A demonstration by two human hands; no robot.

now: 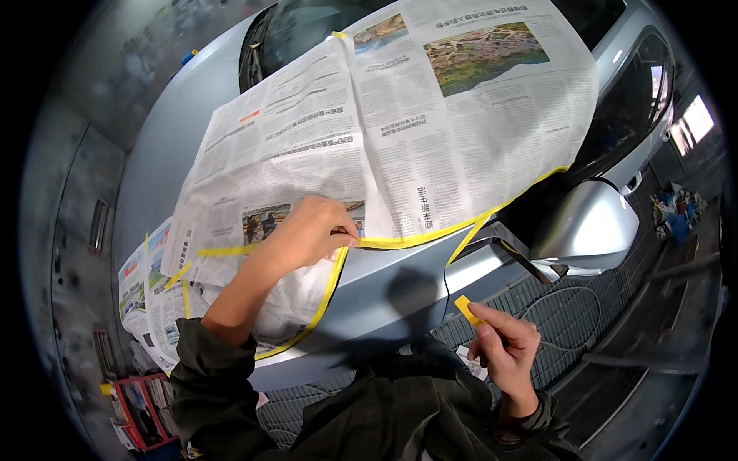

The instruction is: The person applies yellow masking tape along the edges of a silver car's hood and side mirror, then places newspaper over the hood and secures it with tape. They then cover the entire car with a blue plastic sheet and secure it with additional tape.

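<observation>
Sheets of newspaper (415,146) cover the hood and windshield area of a silver car (384,276), edged with yellow masking tape (430,237). My left hand (307,230) is closed, its thumb and fingertips pinched at the tape along the lower edge of the paper, just above the fender. The fingertips partly hide what they grip. Lower right, my right hand (509,346) holds a short piece of yellow tape (467,310) between thumb and forefinger, apart from the car. Another newspaper piece (296,303), rimmed with yellow tape, hangs over the fender beneath my left forearm.
The silver side mirror (588,230) juts out at the right. Below the car lies a grated floor (573,315) with a thin hose looped on it. A red rack (144,411) holding papers stands lower left. Colourful crumpled material (676,211) lies in a heap far right.
</observation>
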